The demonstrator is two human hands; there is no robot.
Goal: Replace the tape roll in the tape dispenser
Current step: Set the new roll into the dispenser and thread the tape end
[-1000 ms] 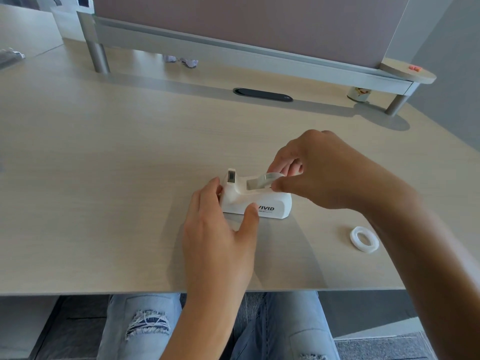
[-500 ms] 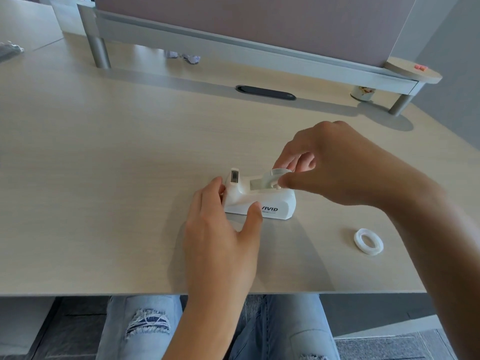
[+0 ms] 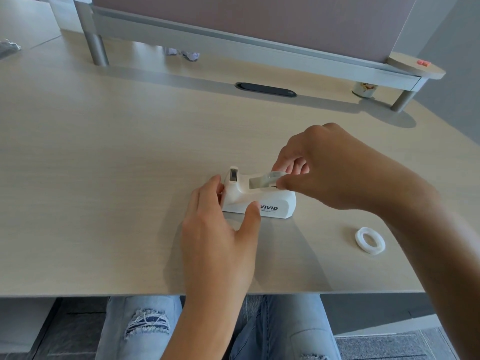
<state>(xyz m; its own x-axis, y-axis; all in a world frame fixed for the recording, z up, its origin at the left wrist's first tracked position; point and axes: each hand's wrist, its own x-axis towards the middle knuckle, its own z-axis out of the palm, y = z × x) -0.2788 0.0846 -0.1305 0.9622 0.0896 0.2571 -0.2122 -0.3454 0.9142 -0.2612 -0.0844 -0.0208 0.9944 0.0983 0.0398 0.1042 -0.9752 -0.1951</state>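
A white tape dispenser [image 3: 280, 201] marked VIVID stands on the light wooden desk [image 3: 104, 178], cutter end to the left. My left hand [image 3: 218, 229] grips its left end between thumb and fingers. My right hand [image 3: 337, 170] pinches a clear tape roll [image 3: 267, 179] sitting in the dispenser's slot; its fingers hide the roll's right half. A second, white tape roll [image 3: 370, 240] lies flat on the desk to the right, apart from both hands.
A grey raised shelf [image 3: 233, 48] on metal legs runs along the back. Under it are crumpled paper [image 3: 187, 54] and a small cup [image 3: 365, 89]. A black cable slot [image 3: 265, 89] sits behind the dispenser. The desk's front edge lies just below my left wrist.
My right hand has lifted slightly with the clear roll still pinched in the slot. The left hand keeps its grip on the dispenser. The camera has shifted a little.
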